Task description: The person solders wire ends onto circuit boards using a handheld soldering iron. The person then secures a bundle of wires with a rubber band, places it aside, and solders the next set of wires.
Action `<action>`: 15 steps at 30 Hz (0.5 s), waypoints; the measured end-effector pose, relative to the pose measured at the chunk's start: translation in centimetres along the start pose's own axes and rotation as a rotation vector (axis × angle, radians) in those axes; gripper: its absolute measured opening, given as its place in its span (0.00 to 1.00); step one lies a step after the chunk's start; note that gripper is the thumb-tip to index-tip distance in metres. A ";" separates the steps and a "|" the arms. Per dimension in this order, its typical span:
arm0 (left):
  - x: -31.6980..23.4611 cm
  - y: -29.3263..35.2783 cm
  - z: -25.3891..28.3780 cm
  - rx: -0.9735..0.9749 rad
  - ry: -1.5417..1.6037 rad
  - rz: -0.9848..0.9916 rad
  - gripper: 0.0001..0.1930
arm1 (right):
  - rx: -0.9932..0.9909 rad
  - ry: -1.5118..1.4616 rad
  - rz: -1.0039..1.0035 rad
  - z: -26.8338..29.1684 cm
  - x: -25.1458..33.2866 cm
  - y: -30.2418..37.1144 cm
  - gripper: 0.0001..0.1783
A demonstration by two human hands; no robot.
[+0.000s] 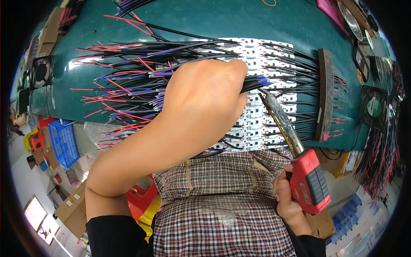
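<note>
My left hand (205, 92) is closed around a bundle of black cables (252, 83) whose blue and red stripped ends point right, over the white circuit boards (253, 112). In my right hand (287, 201) is a red and black soldering gun (309, 182), gripped by its handle. Its metal tip reaches up and left, close to the cable ends; I cannot tell whether they touch. Black cables with red and blue ends (124, 64) spread left from the boards. More black cables run right from the boards beneath a long dark bar (325, 94). My left hand hides part of the boards.
The green table (188, 21) carries a small fan (41, 72) at the far left and another fan (374, 108) at the right. Hanging wires (381, 158) fall past the right edge. A blue crate (63, 143) and cardboard boxes (70, 210) stand on the floor at left.
</note>
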State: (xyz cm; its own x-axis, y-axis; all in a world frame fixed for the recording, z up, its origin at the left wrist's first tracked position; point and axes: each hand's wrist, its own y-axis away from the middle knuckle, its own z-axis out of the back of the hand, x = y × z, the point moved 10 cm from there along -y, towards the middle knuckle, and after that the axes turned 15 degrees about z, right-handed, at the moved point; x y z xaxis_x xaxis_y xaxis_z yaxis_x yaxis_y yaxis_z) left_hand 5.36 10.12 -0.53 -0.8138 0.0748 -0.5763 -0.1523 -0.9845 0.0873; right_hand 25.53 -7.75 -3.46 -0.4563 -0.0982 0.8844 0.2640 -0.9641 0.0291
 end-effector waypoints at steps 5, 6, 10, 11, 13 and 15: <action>0.1 0.3 -0.5 -0.017 -0.082 -0.006 0.11 | -0.017 0.077 -0.127 0.4 -1.0 0.4 0.13; 0.1 0.3 -0.5 -0.017 -0.083 -0.006 0.11 | -0.014 0.063 -0.111 0.3 -1.0 0.1 0.13; 0.0 0.5 -0.6 -0.033 -0.083 -0.020 0.11 | -0.045 0.063 -0.050 0.1 -0.6 -0.7 0.12; 0.0 0.5 -0.5 -0.040 -0.081 -0.022 0.11 | -0.035 0.061 -0.046 0.0 -0.6 -0.8 0.11; 0.0 0.6 -0.5 -0.043 -0.085 -0.029 0.12 | -0.025 0.059 -0.042 -0.1 -0.4 -1.0 0.11; -0.1 0.6 -0.6 -0.046 -0.088 -0.037 0.12 | -0.005 0.050 -0.086 -0.2 -0.8 -0.9 0.11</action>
State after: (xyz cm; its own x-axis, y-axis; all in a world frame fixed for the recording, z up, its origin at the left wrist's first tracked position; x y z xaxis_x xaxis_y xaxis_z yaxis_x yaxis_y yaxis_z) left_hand 5.65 9.39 -0.92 -0.8546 0.1225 -0.5046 -0.1585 -0.9869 0.0289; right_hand 25.43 -6.85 -4.29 -0.5193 -0.0271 0.8542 0.2179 -0.9707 0.1017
